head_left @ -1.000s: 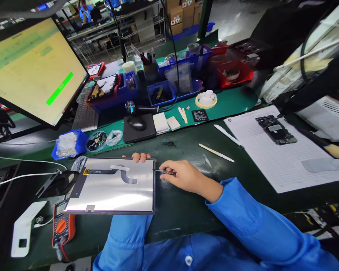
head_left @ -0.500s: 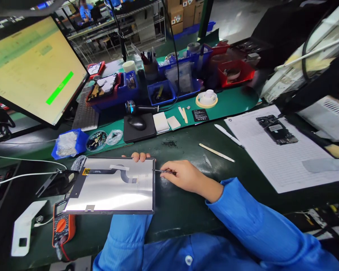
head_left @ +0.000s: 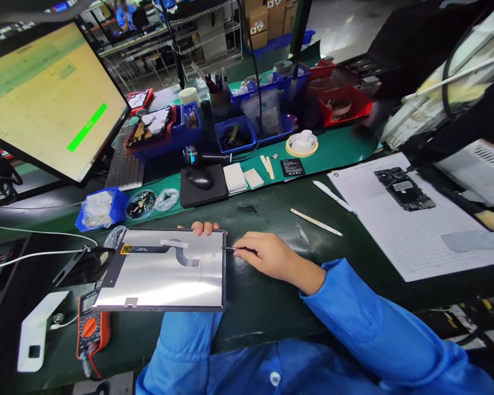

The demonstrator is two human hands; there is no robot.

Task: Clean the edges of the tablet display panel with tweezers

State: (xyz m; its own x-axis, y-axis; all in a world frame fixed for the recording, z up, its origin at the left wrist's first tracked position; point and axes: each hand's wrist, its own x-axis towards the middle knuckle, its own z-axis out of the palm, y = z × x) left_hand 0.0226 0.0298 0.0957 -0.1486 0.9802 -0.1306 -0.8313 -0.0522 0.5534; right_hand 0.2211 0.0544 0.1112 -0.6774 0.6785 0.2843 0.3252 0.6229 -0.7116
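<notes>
A tablet display panel point(head_left: 148, 282), its silver back facing up with a dark flex cable point(head_left: 181, 254) on it, is held over the bench. My left hand point(head_left: 205, 228) supports it from underneath, fingertips curled over its far edge; the palm and thumb are hidden below the panel. Pinched in my right hand point(head_left: 267, 254) are slim dark tweezers point(head_left: 247, 250), mostly covered by the fingers. Their thin tip meets the panel's right edge; whether it is under the rim or only touching, I cannot tell.
Left of the panel are an orange multimeter point(head_left: 89, 327), a white bracket point(head_left: 32, 345) and cables. Dark crumbs point(head_left: 247, 209) and a spudger point(head_left: 315, 222) lie beyond my hands. To the right, a phone board point(head_left: 404, 188) rests on paper point(head_left: 411, 247). Bins and a monitor point(head_left: 45, 99) stand behind.
The tweezers have turned slightly in my right hand, with their tip still at the panel's right edge. The panel and my left hand stay in place.
</notes>
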